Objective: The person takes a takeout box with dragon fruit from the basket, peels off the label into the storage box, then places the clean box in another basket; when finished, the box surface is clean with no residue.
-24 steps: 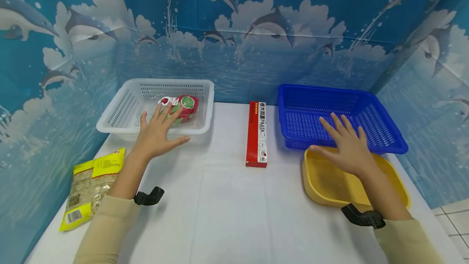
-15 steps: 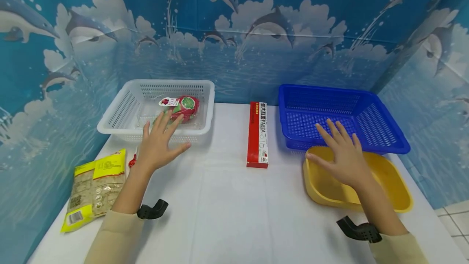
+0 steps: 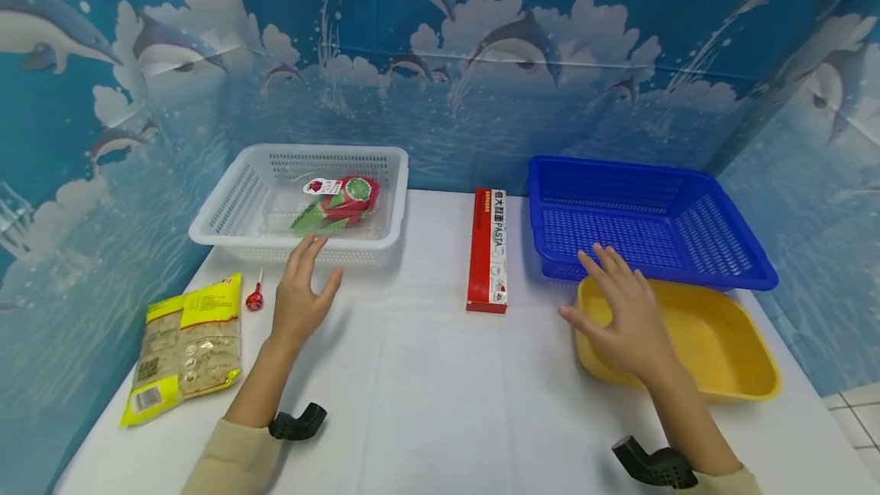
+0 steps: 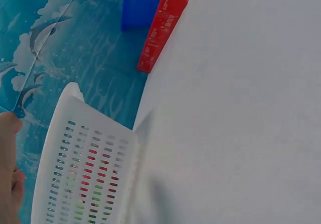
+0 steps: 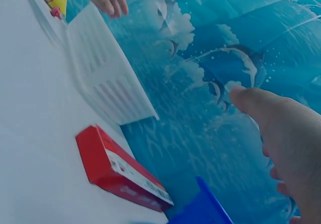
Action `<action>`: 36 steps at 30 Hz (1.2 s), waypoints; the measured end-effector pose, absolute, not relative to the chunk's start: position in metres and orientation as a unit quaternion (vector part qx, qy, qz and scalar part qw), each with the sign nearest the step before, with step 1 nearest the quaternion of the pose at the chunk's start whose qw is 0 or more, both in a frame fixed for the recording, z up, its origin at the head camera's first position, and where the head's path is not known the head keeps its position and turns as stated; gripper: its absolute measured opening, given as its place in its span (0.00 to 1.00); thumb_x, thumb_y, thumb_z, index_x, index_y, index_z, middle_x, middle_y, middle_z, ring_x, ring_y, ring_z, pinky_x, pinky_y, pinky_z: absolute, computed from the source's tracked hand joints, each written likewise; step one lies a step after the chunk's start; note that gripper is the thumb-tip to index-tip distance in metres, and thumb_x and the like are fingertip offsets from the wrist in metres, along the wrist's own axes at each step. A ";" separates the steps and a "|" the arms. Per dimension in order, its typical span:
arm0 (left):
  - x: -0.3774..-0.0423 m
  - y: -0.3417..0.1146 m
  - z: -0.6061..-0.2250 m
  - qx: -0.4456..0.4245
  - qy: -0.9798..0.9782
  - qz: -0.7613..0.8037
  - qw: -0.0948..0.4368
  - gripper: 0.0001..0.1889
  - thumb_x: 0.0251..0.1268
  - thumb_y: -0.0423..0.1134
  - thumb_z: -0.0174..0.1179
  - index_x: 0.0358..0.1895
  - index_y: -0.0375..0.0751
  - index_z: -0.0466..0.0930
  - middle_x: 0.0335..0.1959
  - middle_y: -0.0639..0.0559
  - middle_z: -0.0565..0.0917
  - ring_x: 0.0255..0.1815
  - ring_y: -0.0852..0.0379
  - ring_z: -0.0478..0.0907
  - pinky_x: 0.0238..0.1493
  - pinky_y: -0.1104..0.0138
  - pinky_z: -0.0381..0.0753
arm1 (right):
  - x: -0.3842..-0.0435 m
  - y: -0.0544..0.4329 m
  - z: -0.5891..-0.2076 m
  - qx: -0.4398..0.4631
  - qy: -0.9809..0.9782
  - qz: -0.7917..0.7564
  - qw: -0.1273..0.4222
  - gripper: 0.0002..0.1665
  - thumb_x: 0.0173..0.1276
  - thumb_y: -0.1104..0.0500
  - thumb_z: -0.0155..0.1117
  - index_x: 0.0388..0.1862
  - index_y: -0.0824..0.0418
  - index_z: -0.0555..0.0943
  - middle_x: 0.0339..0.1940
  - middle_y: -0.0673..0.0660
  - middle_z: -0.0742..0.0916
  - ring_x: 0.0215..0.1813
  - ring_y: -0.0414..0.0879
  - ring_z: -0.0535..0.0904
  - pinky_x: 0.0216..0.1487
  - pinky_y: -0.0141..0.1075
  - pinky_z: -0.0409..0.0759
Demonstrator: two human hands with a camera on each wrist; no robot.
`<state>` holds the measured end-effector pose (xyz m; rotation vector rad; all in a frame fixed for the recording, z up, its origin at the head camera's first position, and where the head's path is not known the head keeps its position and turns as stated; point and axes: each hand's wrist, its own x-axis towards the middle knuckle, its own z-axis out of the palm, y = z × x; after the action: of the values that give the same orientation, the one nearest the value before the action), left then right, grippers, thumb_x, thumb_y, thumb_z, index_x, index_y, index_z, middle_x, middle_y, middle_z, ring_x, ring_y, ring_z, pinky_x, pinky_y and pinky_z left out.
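Observation:
My left hand (image 3: 302, 300), fingers spread and holding nothing, hovers just in front of the white basket (image 3: 296, 244). Inside that basket lies a clear plastic box with a red and green dragon fruit (image 3: 349, 201). To the left of the hand are a red lollipop (image 3: 255, 298) and a yellow bag of dry food (image 3: 186, 350). My right hand (image 3: 629, 319), also spread and bare, is above the left part of a yellow tub (image 3: 722, 334). A blue basket (image 3: 646, 273) stands behind the tub. Between the hands lies a red and white pasta box (image 3: 487, 250).
A white cloth (image 3: 433, 396) covers the table. Behind and at the sides hangs a blue dolphin-print curtain (image 3: 371, 121). The yellow tub sits right against the front of the blue basket. Floor tiles (image 3: 855, 422) show at the lower right.
Both hands have drawn back toward the person, the left one off the white basket and the right one off the blue basket. The lollipop, hidden before by the left arm, now shows.

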<state>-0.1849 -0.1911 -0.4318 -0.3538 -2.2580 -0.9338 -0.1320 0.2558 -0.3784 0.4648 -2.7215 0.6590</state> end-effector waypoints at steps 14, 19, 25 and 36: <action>-0.205 -0.165 -0.441 0.050 -0.741 -0.600 0.298 0.25 0.66 0.32 0.60 0.64 0.31 0.63 0.50 0.35 0.74 0.47 0.46 0.79 0.51 0.67 0.79 | -0.144 0.204 -0.384 0.171 -0.923 0.306 0.157 0.36 0.65 0.47 0.67 0.68 0.60 0.72 0.70 0.60 0.72 0.71 0.60 0.63 0.63 0.65 0.65; -0.214 -0.159 -0.439 0.104 -0.682 -0.671 0.271 0.26 0.65 0.32 0.60 0.64 0.33 0.60 0.47 0.40 0.74 0.40 0.56 0.80 0.36 0.77 0.76 | -0.151 0.188 -0.385 0.191 -0.912 0.321 0.171 0.33 0.63 0.51 0.69 0.66 0.60 0.74 0.67 0.60 0.75 0.69 0.59 0.66 0.61 0.63 0.68; -0.226 -0.150 -0.436 0.119 -0.584 -0.747 0.295 0.25 0.63 0.26 0.61 0.59 0.31 0.59 0.39 0.44 0.69 0.30 0.54 0.82 0.35 0.74 0.82 | -0.163 0.169 -0.383 0.212 -0.898 0.339 0.183 0.32 0.63 0.51 0.69 0.65 0.60 0.76 0.65 0.60 0.78 0.67 0.58 0.69 0.60 0.60 0.71; -0.233 -0.142 -0.436 0.116 -0.510 -0.793 0.313 0.22 0.60 0.20 0.58 0.49 0.39 0.58 0.33 0.44 0.70 0.20 0.62 0.79 0.30 0.74 0.82 | -0.185 0.139 -0.377 0.235 -0.872 0.399 0.158 0.30 0.66 0.51 0.67 0.64 0.60 0.76 0.64 0.58 0.79 0.68 0.55 0.70 0.64 0.57 0.70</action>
<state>-0.2334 -0.1421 -0.4360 0.3062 -1.3460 -2.0910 -0.1854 0.1386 -0.3772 0.6723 -2.4948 1.1406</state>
